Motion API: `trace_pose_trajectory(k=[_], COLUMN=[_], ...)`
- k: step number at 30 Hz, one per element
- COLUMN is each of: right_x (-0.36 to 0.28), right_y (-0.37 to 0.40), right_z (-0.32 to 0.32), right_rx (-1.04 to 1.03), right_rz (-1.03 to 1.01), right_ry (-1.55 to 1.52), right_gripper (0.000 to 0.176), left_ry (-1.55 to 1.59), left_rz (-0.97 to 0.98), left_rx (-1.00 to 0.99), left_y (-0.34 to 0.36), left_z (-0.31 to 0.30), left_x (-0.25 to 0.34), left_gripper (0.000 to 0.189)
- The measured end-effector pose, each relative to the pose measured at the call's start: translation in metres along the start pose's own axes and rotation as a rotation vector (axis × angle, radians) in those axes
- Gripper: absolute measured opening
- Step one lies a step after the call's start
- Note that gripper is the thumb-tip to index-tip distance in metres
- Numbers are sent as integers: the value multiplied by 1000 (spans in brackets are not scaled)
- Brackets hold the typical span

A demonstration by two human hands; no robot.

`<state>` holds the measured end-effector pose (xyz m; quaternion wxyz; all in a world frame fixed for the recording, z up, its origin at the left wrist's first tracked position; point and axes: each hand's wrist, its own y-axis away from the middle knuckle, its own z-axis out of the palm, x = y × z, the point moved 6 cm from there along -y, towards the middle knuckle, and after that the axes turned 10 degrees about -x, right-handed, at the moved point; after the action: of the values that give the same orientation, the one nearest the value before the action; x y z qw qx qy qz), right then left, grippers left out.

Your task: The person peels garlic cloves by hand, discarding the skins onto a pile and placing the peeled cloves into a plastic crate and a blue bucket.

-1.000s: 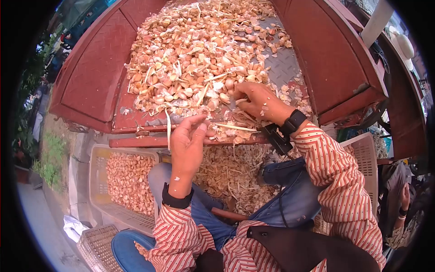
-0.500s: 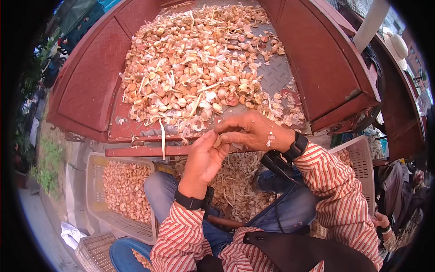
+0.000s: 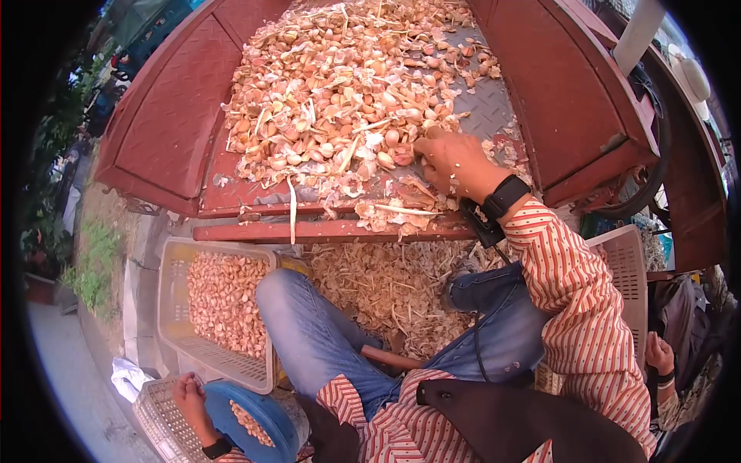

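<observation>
My right hand (image 3: 457, 163) rests at the near right edge of a heap of garlic cloves (image 3: 332, 100), mixed with papery skins and dry stalks. Its fingers are curled in, with the tips beside a reddish clove (image 3: 403, 155); whatever lies inside them is hidden. Low on the left, my left hand (image 3: 191, 397) is over a woven basket (image 3: 158, 413), its fingers bent inward. I cannot tell what, if anything, it holds. Right beside it is a round blue container (image 3: 285, 420) with some cloves on top.
The heap lies on a red metal cart bed with side walls (image 3: 575, 100). A plastic crate (image 3: 166, 289) of cloves stands left of my knees. Skins and stalks (image 3: 378, 285) cover the ground between my legs. Another crate (image 3: 629, 266) and another person's hand (image 3: 660, 353) are at right.
My hands have parted from in front of the cart. The left swung down and left to the woven basket; the right reached forward to the heap. The view has shifted slightly.
</observation>
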<state>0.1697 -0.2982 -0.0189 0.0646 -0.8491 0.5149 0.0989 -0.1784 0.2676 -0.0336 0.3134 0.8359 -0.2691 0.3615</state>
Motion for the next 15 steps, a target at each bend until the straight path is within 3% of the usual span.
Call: trace_pose_trajectory(k=[3, 5, 8, 12, 14, 15], right_x=[-6, -2, 7, 34, 33, 31], right_y=[5, 6, 5, 3, 4, 1], right_z=[-1, -2, -6, -1, 0, 5], right_rx=[40, 117, 191, 46, -95, -151], right_rz=[-38, -58, -51, 53, 115, 53], right_ry=[0, -43, -216, -792, -1188, -1361], right_gripper=[20, 20, 21, 18, 15, 8], left_ry=[-714, -493, -34, 105, 282, 365], left_rz=[146, 167, 95, 386, 434, 392], left_rx=[76, -4, -70, -570, -827, -951], left_y=[-16, -7, 37, 63, 73, 77], left_z=[-53, -29, 42, 138, 202, 238], left_x=[-95, -60, 66, 195, 232, 246], left_gripper=[21, 24, 28, 30, 30, 31])
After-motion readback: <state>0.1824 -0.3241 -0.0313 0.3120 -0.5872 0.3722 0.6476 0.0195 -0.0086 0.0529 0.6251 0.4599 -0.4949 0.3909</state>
